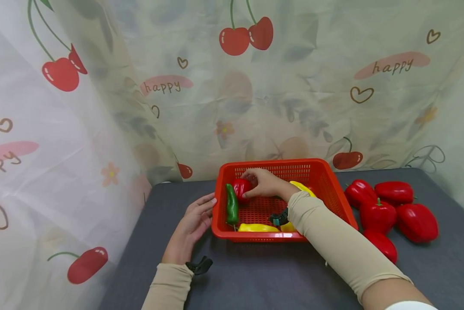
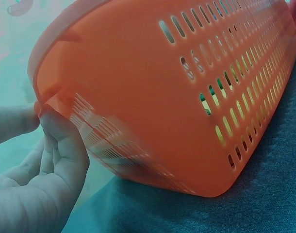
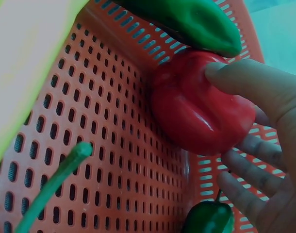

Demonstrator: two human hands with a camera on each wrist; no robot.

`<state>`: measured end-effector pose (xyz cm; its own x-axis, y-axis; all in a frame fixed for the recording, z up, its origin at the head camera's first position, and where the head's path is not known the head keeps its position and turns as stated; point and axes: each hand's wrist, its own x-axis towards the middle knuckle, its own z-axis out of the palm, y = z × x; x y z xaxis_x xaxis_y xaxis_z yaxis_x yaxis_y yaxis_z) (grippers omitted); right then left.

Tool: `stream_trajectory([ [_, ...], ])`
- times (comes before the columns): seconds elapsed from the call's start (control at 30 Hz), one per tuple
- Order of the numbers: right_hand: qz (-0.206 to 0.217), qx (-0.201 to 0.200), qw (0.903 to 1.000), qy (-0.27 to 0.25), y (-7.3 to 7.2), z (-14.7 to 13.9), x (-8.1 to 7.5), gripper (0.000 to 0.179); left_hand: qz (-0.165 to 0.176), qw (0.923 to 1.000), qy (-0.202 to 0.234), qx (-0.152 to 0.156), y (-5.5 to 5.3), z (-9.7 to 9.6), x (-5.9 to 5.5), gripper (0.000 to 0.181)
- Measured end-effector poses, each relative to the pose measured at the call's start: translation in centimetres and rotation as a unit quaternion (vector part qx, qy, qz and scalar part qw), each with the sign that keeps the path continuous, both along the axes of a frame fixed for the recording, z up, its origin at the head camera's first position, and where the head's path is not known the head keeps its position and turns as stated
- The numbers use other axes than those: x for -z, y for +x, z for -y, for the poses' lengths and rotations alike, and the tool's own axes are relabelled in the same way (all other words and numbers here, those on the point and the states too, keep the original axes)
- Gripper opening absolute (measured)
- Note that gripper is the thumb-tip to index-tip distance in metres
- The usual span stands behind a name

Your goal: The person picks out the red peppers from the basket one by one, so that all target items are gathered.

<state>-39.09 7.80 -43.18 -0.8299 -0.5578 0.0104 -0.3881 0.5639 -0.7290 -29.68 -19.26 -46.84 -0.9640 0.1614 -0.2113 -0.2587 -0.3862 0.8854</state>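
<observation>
A red bell pepper (image 1: pixel 241 188) sits in the back left corner of an orange-red plastic basket (image 1: pixel 334 189). My right hand (image 1: pixel 267 183) reaches in and grips it, thumb on one side and fingers curled behind (image 3: pixel 264 165). My left hand (image 1: pixel 196 218) pinches the basket's left rim between thumb and fingers, clearer in the left wrist view (image 2: pixel 56 145). Beside the red pepper, along the left wall, lies a long green pepper (image 1: pixel 232 204). A second green pepper (image 3: pixel 209 217) shows in the right wrist view. Yellow peppers (image 1: pixel 258 227) lie along the front, partly hidden by my right arm.
Several red bell peppers (image 1: pixel 378 215) lie on the dark grey tabletop (image 1: pixel 255 275), right of the basket. A cherry-patterned curtain (image 1: pixel 216 107) hangs behind the table and down its left side.
</observation>
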Motion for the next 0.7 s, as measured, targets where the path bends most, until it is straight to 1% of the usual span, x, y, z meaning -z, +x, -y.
stream_trajectory([
  [0.2, 0.008, -0.001, 1.0, 0.0, 0.09, 0.07, 0.14, 0.07, -0.003, 1.0, 0.0, 0.0, -0.06, -0.06, 0.17, 0.045],
  [0.4, 0.007, -0.001, 0.9999, 0.014, 0.05, 0.23, 0.18, 0.075, -0.007, 1.0, 0.006, 0.004, -0.11, -0.04, 0.25, 0.045],
  [0.7, 0.004, 0.002, 0.9998, 0.019, 0.18, 0.53, 0.23, 0.077, -0.008, 1.0, -0.002, 0.004, -0.07, 0.12, 0.28, 0.046],
])
